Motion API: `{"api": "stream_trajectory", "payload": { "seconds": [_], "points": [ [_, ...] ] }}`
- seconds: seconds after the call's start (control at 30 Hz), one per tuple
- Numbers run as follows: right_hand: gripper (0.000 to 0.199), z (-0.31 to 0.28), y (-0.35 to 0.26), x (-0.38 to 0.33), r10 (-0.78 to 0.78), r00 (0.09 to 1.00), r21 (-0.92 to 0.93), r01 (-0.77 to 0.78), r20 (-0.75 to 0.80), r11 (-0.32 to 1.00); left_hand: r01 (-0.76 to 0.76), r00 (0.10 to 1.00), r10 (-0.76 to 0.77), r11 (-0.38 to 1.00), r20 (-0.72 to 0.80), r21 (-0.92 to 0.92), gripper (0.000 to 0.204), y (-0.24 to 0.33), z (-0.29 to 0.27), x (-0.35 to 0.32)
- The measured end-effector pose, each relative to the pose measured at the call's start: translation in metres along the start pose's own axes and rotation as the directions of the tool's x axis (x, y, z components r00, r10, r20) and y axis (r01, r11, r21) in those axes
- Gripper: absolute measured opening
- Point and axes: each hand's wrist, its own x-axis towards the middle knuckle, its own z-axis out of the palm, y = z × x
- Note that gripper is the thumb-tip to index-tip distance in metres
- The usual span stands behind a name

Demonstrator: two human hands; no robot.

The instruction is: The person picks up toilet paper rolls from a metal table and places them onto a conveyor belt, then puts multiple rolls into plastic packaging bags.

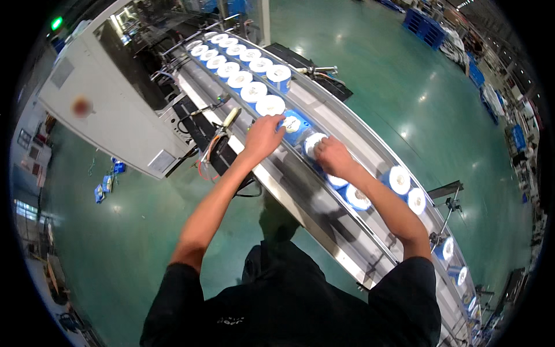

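Two hands [263, 136] [332, 156] touch blue-and-white round packages [295, 124] on the conveyor [347, 115].

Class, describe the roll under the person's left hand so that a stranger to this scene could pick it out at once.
Find the long steel conveyor that runs across the green floor. Follow its line of white rolls in blue wrap down from the grey machine to the left hand. The roll at its fingertips shows its blue side, unlike the neighbours.
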Motion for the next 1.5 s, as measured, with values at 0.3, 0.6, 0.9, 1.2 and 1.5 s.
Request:
{"api": "stream_trajectory", "payload": {
  "seconds": [0.3,0.6,0.9,1.2,1.5],
  "points": [
    [0.028,-0.054,-0.043,-0.097,0.278,0.959,-0.053,-0.276,0.048,0.96,-0.158,0.95,0.007,0.873,0.313,0.462,0.067,-0.001,0.106,0.071],
    [0.029,-0.045,-0.056,-0.084,0.492,0.86,-0.116,-0.48,0.135,0.87,0.671,0.74,-0.04,-0.028,0.672,-0.741,0.065,-0.008,-0.003,0.05],
    [0.015,-0.01,-0.023,0.008,0.4,0.916,0.03,-0.401,0.044,0.916,0.521,0.773,-0.073,-0.493,0.63,-0.697,0.058,-0.059,-0.085,0.013],
    [0.017,-0.054,-0.004,0.049,0.187,0.536,-0.162,-0.094,0.823,0.982,0.457,0.781,-0.425,-0.107,0.457,-0.883,0.057,-0.117,-0.103,-0.05],
    [0.015,0.002,0.02,0.107,0.14,0.775,-0.17,-0.043,0.616,0.984,0.329,0.685,-0.513,-0.414,0.517,-0.849,0.063,-0.125,-0.108,-0.098]
  ]
}}
